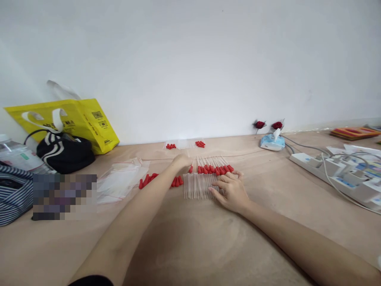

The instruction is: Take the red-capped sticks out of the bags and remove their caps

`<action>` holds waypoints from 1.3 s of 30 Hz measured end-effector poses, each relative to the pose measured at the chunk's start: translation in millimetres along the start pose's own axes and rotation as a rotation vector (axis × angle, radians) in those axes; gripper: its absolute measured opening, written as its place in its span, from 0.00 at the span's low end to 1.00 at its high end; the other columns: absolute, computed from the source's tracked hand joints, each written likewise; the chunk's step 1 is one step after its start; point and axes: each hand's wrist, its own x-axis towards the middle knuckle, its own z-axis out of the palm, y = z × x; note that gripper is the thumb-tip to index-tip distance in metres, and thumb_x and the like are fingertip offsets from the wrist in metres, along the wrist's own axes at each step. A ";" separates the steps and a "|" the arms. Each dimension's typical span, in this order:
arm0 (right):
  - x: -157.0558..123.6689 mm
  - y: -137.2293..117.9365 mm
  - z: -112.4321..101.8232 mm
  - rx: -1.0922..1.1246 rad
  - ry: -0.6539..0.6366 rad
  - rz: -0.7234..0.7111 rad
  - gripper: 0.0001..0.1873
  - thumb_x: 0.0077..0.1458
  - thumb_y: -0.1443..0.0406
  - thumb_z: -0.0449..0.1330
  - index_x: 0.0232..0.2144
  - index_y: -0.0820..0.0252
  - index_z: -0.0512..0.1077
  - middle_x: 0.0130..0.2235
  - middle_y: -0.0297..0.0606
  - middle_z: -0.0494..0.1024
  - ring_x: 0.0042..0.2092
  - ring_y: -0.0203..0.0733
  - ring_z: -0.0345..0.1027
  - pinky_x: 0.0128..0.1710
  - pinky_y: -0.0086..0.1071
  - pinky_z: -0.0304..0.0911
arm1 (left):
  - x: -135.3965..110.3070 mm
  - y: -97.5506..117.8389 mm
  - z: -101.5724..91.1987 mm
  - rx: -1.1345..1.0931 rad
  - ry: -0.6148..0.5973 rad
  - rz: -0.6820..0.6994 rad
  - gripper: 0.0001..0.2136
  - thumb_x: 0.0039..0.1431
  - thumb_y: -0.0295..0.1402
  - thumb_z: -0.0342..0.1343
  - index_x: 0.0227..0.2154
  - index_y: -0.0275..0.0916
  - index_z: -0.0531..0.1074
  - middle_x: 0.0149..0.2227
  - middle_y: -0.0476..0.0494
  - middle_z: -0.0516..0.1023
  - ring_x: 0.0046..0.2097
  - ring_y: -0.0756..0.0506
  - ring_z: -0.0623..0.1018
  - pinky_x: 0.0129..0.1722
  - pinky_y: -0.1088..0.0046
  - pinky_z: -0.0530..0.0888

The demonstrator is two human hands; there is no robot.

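My left hand (182, 161) reaches over the table beside a single dropper with a red bulb (191, 169); its fingers are mostly hidden, so I cannot tell whether it grips that dropper. My right hand (233, 192) lies with fingers apart, thumb and forefinger at the right end of a row of thin clear tubes (196, 187). Just beyond its fingertips is a row of droppers with red bulbs (212, 170), their slender tubes pointing to the wall. Loose red bulbs (145, 180) lie left of the clear tubes, partly covered by my left forearm.
Clear plastic bags (122, 180) lie at left, near a yellow bag (89, 123), a black pouch (65, 153) and a bottle (20, 155). Bagged red pieces (200, 144) sit by the wall. A tissue pack (272, 143) and a power strip (324, 171) with cables are at right.
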 end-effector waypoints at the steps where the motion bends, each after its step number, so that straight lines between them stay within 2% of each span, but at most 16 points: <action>1: 0.2 -0.2 0.7 0.009 0.006 0.000 0.12 0.53 0.58 0.53 0.26 0.56 0.74 0.24 0.34 0.71 0.31 0.38 0.61 0.45 0.41 0.43 | -5.8 -2.5 -7.2 0.008 0.034 0.026 0.09 0.48 0.32 0.49 0.18 0.35 0.69 0.16 0.48 0.69 0.24 0.48 0.71 0.25 0.75 0.63; 4: 0.2 0.1 3.3 0.036 0.043 0.011 0.10 0.53 0.60 0.53 0.31 0.56 0.73 0.27 0.35 0.71 0.33 0.38 0.62 0.44 0.41 0.44 | -36.9 -14.1 -23.0 0.021 0.125 0.136 0.09 0.53 0.34 0.46 0.25 0.35 0.67 0.22 0.48 0.72 0.27 0.49 0.71 0.28 0.75 0.65; 6: 0.1 -0.2 5.4 0.055 0.087 0.004 0.12 0.52 0.60 0.53 0.37 0.58 0.71 0.32 0.37 0.71 0.36 0.40 0.62 0.43 0.40 0.46 | -66.1 -25.2 -25.3 0.004 0.144 0.227 0.08 0.55 0.36 0.46 0.29 0.37 0.66 0.26 0.49 0.73 0.28 0.50 0.71 0.29 0.76 0.66; 10: 0.9 -6.2 8.0 0.075 0.152 -0.088 0.22 0.52 0.59 0.54 0.48 0.62 0.63 0.43 0.46 0.68 0.45 0.45 0.61 0.44 0.40 0.50 | -119.4 -47.9 -12.0 0.008 0.204 0.523 0.07 0.56 0.34 0.47 0.28 0.38 0.65 0.28 0.48 0.72 0.30 0.50 0.72 0.31 0.75 0.68; 13: 2.8 -14.5 7.1 0.065 0.143 -0.177 0.24 0.52 0.58 0.54 0.50 0.60 0.62 0.48 0.47 0.66 0.48 0.47 0.59 0.46 0.43 0.48 | -139.1 -57.5 3.4 0.033 0.253 0.661 0.05 0.56 0.32 0.48 0.28 0.38 0.66 0.29 0.47 0.71 0.31 0.50 0.71 0.32 0.75 0.69; 15: 3.9 -19.6 6.7 0.076 0.099 -0.252 0.21 0.52 0.58 0.55 0.48 0.56 0.64 0.46 0.43 0.69 0.48 0.45 0.59 0.48 0.45 0.44 | -143.0 -59.8 12.2 0.022 0.271 0.721 0.04 0.57 0.31 0.48 0.29 0.38 0.66 0.29 0.47 0.70 0.31 0.51 0.71 0.31 0.76 0.69; 18: 3.9 -24.2 8.9 0.136 0.068 -0.357 0.13 0.54 0.62 0.55 0.43 0.51 0.68 0.34 0.32 0.75 0.43 0.40 0.63 0.50 0.45 0.38 | -142.3 -60.7 20.7 0.004 0.310 0.786 0.03 0.57 0.30 0.48 0.30 0.37 0.66 0.28 0.47 0.70 0.31 0.51 0.71 0.31 0.76 0.69; 21: 2.5 -25.7 13.0 0.174 0.083 -0.374 0.09 0.54 0.65 0.54 0.38 0.52 0.71 0.24 0.28 0.73 0.36 0.36 0.63 0.50 0.44 0.37 | -140.2 -61.1 22.9 0.016 0.350 0.822 0.04 0.57 0.29 0.49 0.34 0.37 0.67 0.31 0.45 0.72 0.34 0.50 0.72 0.34 0.74 0.69; 23: 1.8 -26.0 14.8 0.175 0.078 -0.366 0.09 0.55 0.66 0.53 0.37 0.54 0.71 0.23 0.29 0.72 0.34 0.36 0.63 0.49 0.43 0.38 | -139.5 -61.0 22.2 0.052 0.383 0.847 0.06 0.57 0.29 0.50 0.37 0.38 0.68 0.33 0.45 0.73 0.35 0.49 0.72 0.37 0.72 0.68; 26: 1.8 -26.4 15.3 0.173 0.061 -0.364 0.09 0.55 0.65 0.52 0.35 0.56 0.72 0.23 0.30 0.72 0.33 0.35 0.62 0.49 0.42 0.39 | -139.4 -59.7 20.8 0.103 0.422 0.863 0.04 0.56 0.30 0.51 0.33 0.40 0.70 0.33 0.47 0.75 0.36 0.48 0.72 0.38 0.69 0.66; 33: 1.7 -26.5 12.4 0.198 0.031 -0.344 0.07 0.54 0.65 0.53 0.30 0.56 0.72 0.22 0.29 0.72 0.34 0.36 0.61 0.48 0.43 0.38 | -143.3 -55.6 18.4 0.176 0.399 0.811 0.10 0.59 0.32 0.46 0.24 0.37 0.66 0.27 0.48 0.73 0.32 0.48 0.70 0.38 0.67 0.62; 39: 0.1 -24.7 11.4 0.184 0.031 -0.341 0.08 0.54 0.64 0.52 0.29 0.55 0.72 0.20 0.29 0.70 0.35 0.36 0.60 0.48 0.44 0.37 | -145.0 -58.2 16.5 0.212 0.371 0.828 0.10 0.59 0.31 0.43 0.24 0.37 0.65 0.26 0.48 0.71 0.31 0.48 0.69 0.42 0.64 0.62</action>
